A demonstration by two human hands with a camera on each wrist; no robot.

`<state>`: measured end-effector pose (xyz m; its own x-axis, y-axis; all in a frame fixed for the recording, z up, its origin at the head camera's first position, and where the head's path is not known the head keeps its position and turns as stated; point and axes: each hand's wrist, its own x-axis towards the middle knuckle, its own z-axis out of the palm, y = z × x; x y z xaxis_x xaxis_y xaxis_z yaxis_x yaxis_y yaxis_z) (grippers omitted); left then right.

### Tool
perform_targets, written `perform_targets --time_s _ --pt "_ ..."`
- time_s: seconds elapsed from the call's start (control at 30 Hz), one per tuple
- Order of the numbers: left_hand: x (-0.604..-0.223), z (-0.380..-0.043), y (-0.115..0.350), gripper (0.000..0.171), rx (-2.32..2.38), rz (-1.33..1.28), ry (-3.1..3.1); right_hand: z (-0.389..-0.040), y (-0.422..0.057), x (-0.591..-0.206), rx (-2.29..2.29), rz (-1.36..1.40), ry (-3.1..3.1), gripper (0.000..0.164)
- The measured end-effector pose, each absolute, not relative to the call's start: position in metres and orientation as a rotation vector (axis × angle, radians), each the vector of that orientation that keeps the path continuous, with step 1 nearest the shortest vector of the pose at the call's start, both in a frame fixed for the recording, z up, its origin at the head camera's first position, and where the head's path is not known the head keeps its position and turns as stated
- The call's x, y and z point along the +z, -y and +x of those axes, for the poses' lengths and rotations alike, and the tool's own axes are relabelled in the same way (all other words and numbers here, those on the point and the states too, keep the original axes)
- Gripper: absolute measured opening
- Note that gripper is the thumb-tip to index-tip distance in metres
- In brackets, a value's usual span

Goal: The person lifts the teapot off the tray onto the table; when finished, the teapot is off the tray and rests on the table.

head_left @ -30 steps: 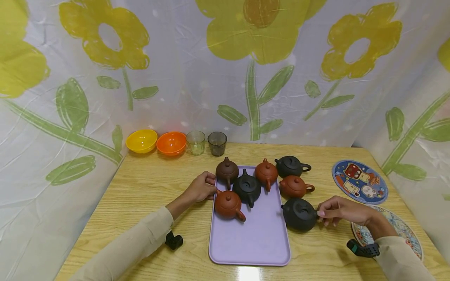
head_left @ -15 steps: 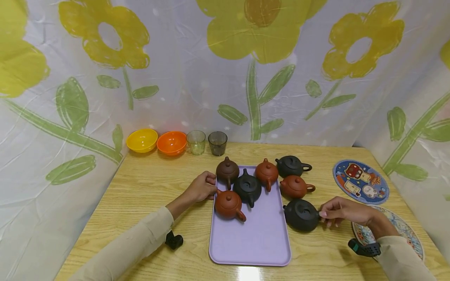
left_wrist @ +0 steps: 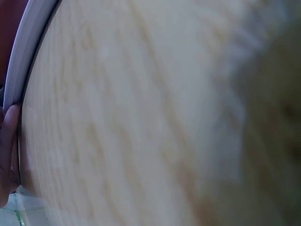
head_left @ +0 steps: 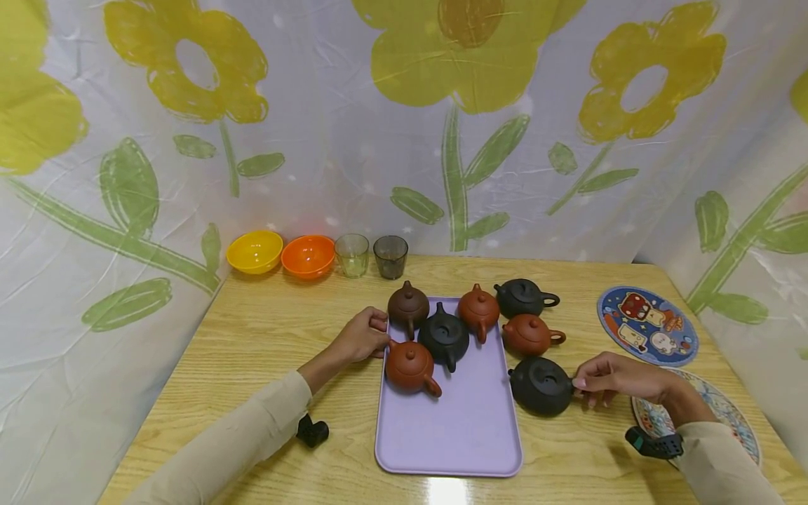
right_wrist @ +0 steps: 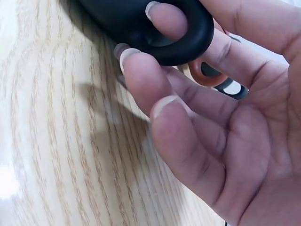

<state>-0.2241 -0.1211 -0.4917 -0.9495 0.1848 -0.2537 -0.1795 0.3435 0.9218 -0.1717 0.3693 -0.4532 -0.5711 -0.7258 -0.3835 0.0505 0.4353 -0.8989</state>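
Observation:
My right hand (head_left: 621, 379) holds a black teapot (head_left: 541, 386) by its loop handle (right_wrist: 200, 40), with a fingertip through the loop in the right wrist view. The pot sits just right of the lilac tray (head_left: 449, 438). At the tray's left rim, my left hand (head_left: 361, 338) grips the edge; the left wrist view catches only a few fingers (left_wrist: 8, 136) against that rim. On the tray's far half are a dark brown teapot (head_left: 408, 306), a black teapot (head_left: 444, 341) and two reddish-brown teapots, one nearer (head_left: 409, 367) and one farther (head_left: 478, 309).
Behind the held pot stand a reddish-brown teapot (head_left: 527, 335) and a black teapot (head_left: 520, 298). Along the back left are a yellow bowl (head_left: 255, 253), an orange bowl (head_left: 308, 257) and two glasses (head_left: 391, 258). Two round mats (head_left: 648, 327) lie at the right.
Over the first half second, the held black teapot and my right hand shifted slightly right, away from the tray. Since then both have stayed almost still. My left hand has kept its place.

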Motion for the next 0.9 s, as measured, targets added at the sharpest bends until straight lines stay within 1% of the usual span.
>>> perform_targets --time_s 0.27,0.67,0.9 --pt "-0.492 -0.225 0.121 0.044 1.638 0.001 -2.293 -0.169 -0.369 -0.452 -1.209 -0.522 -1.906 0.032" --pt "-0.493 -0.226 0.122 0.044 1.648 0.003 -2.278 -0.163 -0.377 -0.449 -1.224 -0.476 -2.038 0.029" --pt "-0.492 -0.225 0.121 0.043 1.653 -0.001 -2.282 -0.159 -0.377 -0.444 -1.258 -0.382 -2.171 0.033"
